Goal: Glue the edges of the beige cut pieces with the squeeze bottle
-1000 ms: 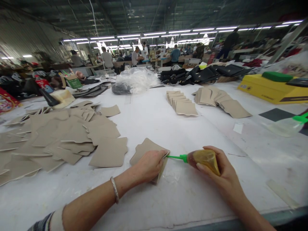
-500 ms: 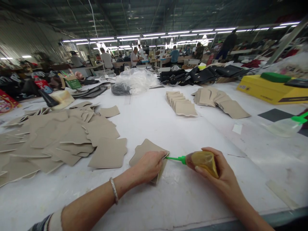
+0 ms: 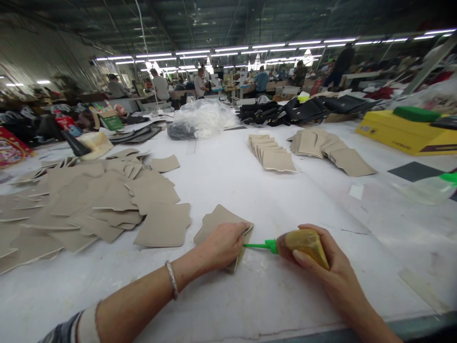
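My left hand is closed on a beige leather-like piece, pinching its right corner; the fingertips partly hide the edge. My right hand wraps round a squeeze bottle of amber liquid, tilted nearly flat. Its thin green nozzle points left, with the tip at the piece's right edge, close to my left fingers. Just left of the held piece lies a single beige piece. A large loose heap of beige pieces spreads beyond it.
Two fanned rows of beige pieces lie farther back. At the right are a yellow box, a dark sheet and a clear bottle with green cap. A clear plastic bag sits at the back. People work in the background.
The nozzle tip has moved down along the piece's right edge, toward me, and my right hand has lowered with the bottle. The left hand keeps its hold; the view has shifted slightly.
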Action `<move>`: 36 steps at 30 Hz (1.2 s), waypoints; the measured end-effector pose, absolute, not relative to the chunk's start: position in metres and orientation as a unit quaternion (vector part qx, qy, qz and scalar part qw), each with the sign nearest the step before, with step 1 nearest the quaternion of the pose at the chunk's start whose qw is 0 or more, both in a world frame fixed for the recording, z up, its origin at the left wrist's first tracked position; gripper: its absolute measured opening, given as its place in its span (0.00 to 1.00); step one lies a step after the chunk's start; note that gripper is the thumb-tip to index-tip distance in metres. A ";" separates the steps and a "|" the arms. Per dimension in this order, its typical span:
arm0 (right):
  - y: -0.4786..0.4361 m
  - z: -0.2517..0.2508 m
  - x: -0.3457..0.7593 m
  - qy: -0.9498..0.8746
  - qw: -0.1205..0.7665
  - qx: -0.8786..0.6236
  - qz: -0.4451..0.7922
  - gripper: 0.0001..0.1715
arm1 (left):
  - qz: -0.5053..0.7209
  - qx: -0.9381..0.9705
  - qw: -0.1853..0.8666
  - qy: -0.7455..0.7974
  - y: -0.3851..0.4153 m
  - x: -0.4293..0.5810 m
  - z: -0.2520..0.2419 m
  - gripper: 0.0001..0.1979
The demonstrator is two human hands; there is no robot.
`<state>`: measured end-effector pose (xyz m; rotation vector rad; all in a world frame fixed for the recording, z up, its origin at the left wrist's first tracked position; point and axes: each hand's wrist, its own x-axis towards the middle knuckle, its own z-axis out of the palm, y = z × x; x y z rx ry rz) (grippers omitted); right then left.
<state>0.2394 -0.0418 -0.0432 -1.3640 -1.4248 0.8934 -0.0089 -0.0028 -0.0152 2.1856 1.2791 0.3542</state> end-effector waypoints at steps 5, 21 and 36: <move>-0.036 -0.042 0.239 -0.564 0.494 -0.576 0.326 0.31 | 0.131 0.815 0.289 0.485 -0.003 -0.009 -0.013 0.20; -0.055 -0.041 0.239 -0.570 0.462 -0.578 0.356 0.30 | 0.141 0.808 0.292 0.492 -0.005 -0.009 -0.014 0.21; -0.071 -0.048 0.233 -0.577 0.439 -0.554 0.409 0.30 | 0.150 0.810 0.286 0.490 -0.005 -0.010 -0.017 0.22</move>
